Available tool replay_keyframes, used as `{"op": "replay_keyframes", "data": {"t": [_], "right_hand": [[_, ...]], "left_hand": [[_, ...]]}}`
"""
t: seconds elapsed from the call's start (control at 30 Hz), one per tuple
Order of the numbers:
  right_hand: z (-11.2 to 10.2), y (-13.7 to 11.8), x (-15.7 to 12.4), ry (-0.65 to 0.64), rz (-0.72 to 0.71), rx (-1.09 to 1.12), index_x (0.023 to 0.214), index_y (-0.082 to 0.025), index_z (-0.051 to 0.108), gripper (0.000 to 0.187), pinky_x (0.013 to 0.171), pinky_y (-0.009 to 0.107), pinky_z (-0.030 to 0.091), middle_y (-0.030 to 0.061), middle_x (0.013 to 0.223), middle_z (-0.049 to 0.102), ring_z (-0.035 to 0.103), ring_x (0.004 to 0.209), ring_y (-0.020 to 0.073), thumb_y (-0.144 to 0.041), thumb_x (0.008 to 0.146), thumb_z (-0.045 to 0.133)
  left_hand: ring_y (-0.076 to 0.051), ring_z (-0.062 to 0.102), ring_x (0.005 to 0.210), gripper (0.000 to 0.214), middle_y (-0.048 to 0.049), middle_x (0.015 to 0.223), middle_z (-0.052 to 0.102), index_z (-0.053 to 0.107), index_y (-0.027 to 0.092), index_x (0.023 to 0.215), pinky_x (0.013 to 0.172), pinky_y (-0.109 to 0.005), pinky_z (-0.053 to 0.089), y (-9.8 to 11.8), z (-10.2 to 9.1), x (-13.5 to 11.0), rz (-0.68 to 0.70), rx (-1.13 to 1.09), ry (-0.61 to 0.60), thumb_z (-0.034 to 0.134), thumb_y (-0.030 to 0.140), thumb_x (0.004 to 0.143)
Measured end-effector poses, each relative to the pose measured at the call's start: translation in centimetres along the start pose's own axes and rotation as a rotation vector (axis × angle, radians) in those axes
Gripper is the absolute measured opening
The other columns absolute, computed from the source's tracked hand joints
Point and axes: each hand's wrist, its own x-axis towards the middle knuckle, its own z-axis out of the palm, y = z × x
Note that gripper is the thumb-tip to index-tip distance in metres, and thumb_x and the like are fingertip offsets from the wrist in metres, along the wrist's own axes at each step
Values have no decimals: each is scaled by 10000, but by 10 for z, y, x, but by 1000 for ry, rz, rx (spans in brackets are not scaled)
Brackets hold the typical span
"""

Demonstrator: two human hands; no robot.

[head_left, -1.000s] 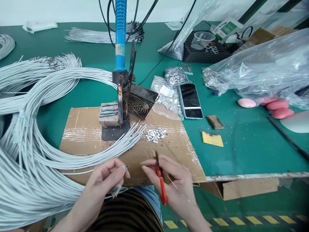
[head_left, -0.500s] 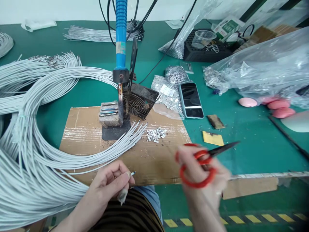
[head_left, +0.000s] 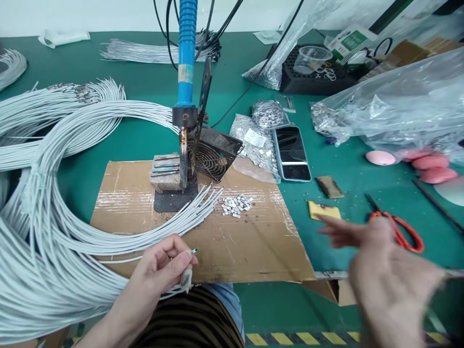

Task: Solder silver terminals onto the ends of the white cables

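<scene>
My left hand (head_left: pixel 165 266) is closed in a pinch around the end of a white cable (head_left: pixel 195 251), its small dark-blue tip poking out past the thumb. A scrap of whitish wrapping (head_left: pixel 186 280) hangs below those fingers. My right hand (head_left: pixel 384 270) is smeared by motion, its fingers stretched out and holding nothing. Just beyond it, red-handled scissors (head_left: pixel 397 231) lie on the green table. A fan of white cables (head_left: pixel 155 237) curves across the cardboard (head_left: pixel 253 251), beside a small pile of metal clips (head_left: pixel 236 205).
A blue-handled soldering iron (head_left: pixel 186 53) stands upright in a holder before a small fan (head_left: pixel 213 154). To the right lie a phone (head_left: pixel 292 153), a yellow sponge (head_left: pixel 324 210) and plastic bags (head_left: pixel 391 111). Coiled cables (head_left: pixel 36 270) fill the left side.
The scissors have left my right hand and lie on the table at the right. That hand has moved right and opened. My left hand still pinches the cable, slightly shifted left.
</scene>
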Motion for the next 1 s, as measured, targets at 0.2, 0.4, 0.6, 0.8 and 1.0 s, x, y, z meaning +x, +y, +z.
{"op": "replay_keyframes", "data": {"t": [0.2,0.4,0.6,0.8,1.0], "right_hand": [[87,-86,-79,-496,-30,699,1025,-294,864,178,526,233,503,19,762,746,651,613,142,-220,919,741],[98,-105,-95,-561,110,912,962,-324,882,200,501,173,463,3,726,740,599,568,93,-180,897,760],[99,-99,-99,-556,162,917,979,-330,884,163,542,169,473,0,711,722,610,604,93,-230,914,774],[102,-100,-100,-617,316,1074,886,-296,892,77,480,169,410,-8,655,649,518,530,73,-303,868,817],[97,-96,-85,-824,465,1113,695,-215,858,139,435,187,332,-24,532,576,425,438,58,-320,785,851]], "left_hand": [[-112,326,590,409,59,611,468,643,183,718,564,-245,255,2,3,-1,128,36,15,838,524,831],[-115,410,617,347,49,648,547,658,188,728,585,-233,326,0,4,-1,207,75,28,810,459,881],[-118,485,642,311,38,667,597,665,189,737,607,-222,378,-3,5,-2,244,84,26,800,419,894],[-125,518,644,304,34,664,629,655,195,727,609,-224,402,-5,8,-2,261,84,50,820,404,875],[-123,462,639,341,32,669,581,631,185,725,601,-231,354,-5,1,-5,235,140,-24,805,435,878]]}}
